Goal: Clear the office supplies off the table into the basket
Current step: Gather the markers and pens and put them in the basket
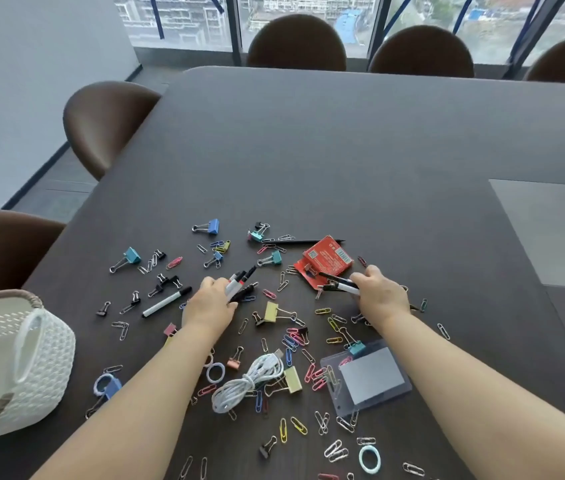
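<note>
both bare forearms reach forward over the dark wooden table (343, 140). the left hand (209, 303) clutches a bundle of black and white marker pens (241, 284), while the right hand (380, 294) grips black-and-white pens (338, 285) beside the red cardboard packet (326, 259). the white woven plastic basket (31, 368) sits at the table's left edge.

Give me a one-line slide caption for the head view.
Left hand and right hand each gather pens from clips scattered on the dark table; white basket waits at left.
</note>
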`<action>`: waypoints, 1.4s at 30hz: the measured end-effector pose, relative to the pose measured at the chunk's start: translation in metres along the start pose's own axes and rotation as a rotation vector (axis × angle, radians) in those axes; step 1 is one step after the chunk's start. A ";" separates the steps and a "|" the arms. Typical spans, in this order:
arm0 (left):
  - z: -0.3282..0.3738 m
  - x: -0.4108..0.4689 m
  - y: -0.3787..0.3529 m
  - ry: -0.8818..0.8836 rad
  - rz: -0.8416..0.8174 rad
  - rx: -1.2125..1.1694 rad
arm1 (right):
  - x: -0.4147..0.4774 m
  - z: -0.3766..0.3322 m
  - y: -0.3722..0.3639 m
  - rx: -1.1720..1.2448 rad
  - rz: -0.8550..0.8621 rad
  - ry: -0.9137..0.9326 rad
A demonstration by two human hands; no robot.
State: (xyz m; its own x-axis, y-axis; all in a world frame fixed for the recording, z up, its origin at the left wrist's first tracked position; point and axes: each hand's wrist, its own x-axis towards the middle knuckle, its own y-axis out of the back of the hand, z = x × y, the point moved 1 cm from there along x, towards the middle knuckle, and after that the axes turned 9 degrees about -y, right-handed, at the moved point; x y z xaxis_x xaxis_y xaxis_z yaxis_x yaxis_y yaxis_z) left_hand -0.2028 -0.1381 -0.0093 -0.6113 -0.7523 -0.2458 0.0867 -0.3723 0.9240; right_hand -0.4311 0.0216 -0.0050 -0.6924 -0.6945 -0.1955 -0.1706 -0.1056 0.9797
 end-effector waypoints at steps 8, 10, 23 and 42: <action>-0.017 -0.008 0.003 -0.060 -0.080 0.051 | -0.004 -0.026 0.010 0.083 0.074 0.141; -0.021 -0.009 0.009 -0.084 -0.046 -0.001 | 0.001 -0.039 0.017 0.089 0.088 0.155; -0.058 0.027 0.023 -0.046 0.020 -0.392 | 0.088 -0.115 0.020 -0.045 0.070 0.106; -0.082 0.007 0.037 0.064 0.153 -0.075 | 0.058 -0.129 0.019 0.074 0.184 0.368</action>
State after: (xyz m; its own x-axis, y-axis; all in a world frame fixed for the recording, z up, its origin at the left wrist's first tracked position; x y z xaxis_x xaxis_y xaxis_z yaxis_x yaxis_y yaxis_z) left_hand -0.1398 -0.2018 -0.0009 -0.5350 -0.8356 -0.1246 0.2348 -0.2887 0.9282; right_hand -0.3842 -0.1121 0.0078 -0.4219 -0.9063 0.0251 -0.1265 0.0863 0.9882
